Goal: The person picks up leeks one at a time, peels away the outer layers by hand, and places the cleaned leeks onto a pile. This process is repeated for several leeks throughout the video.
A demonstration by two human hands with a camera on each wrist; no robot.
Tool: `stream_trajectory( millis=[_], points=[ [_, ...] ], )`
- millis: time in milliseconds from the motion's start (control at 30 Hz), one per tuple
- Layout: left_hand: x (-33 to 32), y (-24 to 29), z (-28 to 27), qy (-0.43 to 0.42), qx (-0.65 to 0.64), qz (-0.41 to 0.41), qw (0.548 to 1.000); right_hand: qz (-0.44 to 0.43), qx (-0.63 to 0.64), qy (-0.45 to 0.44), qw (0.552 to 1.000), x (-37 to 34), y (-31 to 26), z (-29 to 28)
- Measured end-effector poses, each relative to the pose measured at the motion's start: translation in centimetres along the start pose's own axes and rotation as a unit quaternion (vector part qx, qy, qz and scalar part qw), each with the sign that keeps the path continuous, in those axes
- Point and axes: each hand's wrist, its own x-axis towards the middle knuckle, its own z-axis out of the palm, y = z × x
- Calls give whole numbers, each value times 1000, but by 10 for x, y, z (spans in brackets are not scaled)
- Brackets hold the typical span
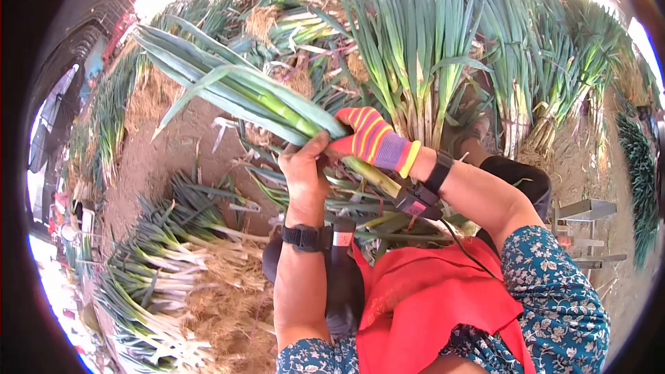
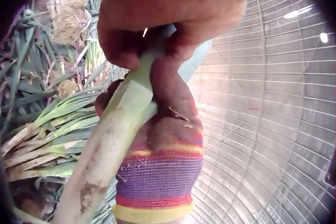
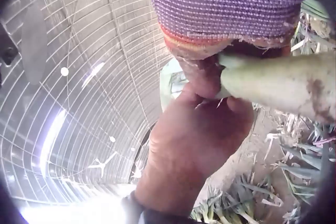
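One thick green onion (image 1: 368, 173) is between both hands, held up in front of the red apron. Its broad leaves point to the upper left in the head view, and its pale stalk, marked with brown dirt, runs down to the right. The bare left hand (image 1: 303, 170) pinches it with thumb and fingers where the leaves part from the stalk. Close beside it, the right hand (image 1: 377, 142), in a striped knitted glove (image 2: 160, 179), is wrapped round the stalk. In the right wrist view the thumbs meet at the green onion, and the glove hides some fingers.
Tied bundles of green onions (image 1: 415, 41) stand upright ahead and to the right. A row of loose green onions (image 1: 173, 270) with tangled roots (image 1: 228, 298) lies on the dirt floor at left. More stalks lie below the hands. A metal stand (image 1: 587, 209) is at right.
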Motion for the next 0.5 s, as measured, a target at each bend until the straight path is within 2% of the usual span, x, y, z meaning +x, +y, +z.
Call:
stream_trajectory(
  millis=[33, 133, 200, 267, 300, 367, 400, 433, 467, 500],
  points=[
    [0, -1, -4, 2, 10, -6, 1000, -2, -37, 17, 999, 0, -1, 6],
    [-10, 5, 1, 36, -7, -1, 999, -6, -45, 0, 999, -11, -11, 6],
    [0, 8, -9, 100, 63, -16, 993, -35, 32, -23, 999, -35, -30, -5],
    [4, 11, -16, 100, 9, -10, 995, -120, -105, -8, 987, -57, 4, -23],
    [2, 11, -19, 102, 17, -13, 995, -266, -299, 6, 916, -70, 33, -38],
    [0, 12, -23, 107, 24, -17, 994, -149, -253, -39, 955, -97, 52, -66],
    [1, 12, -27, 105, 21, 10, 994, 124, 0, -92, 988, -117, 47, -74],
    [0, 12, -32, 103, 20, 34, 994, 157, -22, -124, 979, -137, 62, -83],
    [6, 12, -45, 110, 8, 24, 994, 188, -43, -154, 969, -160, 88, -91],
    [4, 19, -49, 120, 8, 39, 992, 169, -180, -186, 951, -196, 134, -101]
  ],
)
